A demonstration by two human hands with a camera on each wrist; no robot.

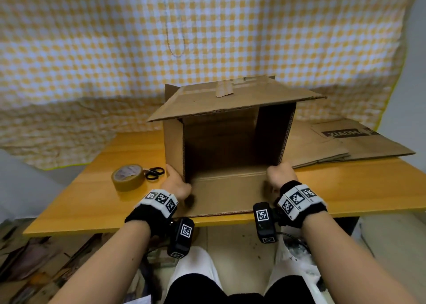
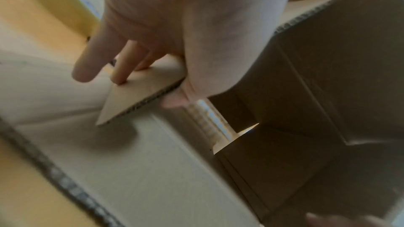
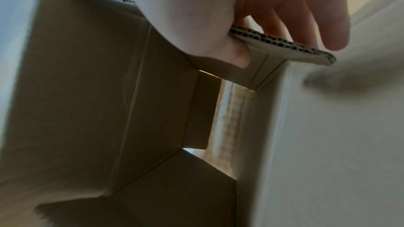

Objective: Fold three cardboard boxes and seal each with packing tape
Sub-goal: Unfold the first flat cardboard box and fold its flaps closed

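A brown cardboard box (image 1: 221, 142) lies on its side on the wooden table (image 1: 92, 197), its open end facing me. Its top flap (image 1: 230, 98) juts out level and its bottom flap (image 1: 228, 195) lies flat on the table. My left hand (image 1: 176, 181) pinches the left side flap (image 2: 140, 92), thumb inside and fingers outside. My right hand (image 1: 279, 174) pinches the right side flap (image 3: 284, 46) the same way. Both wrist views show a gap of light at the box's far end. A roll of brown packing tape (image 1: 128, 177) sits left of the box.
Black-handled scissors (image 1: 154, 172) lie beside the tape roll. Flattened cardboard boxes (image 1: 359, 142) are stacked at the table's right rear. A yellow-checked cloth (image 1: 115, 50) hangs behind. Cardboard scraps lie on the floor at lower left.
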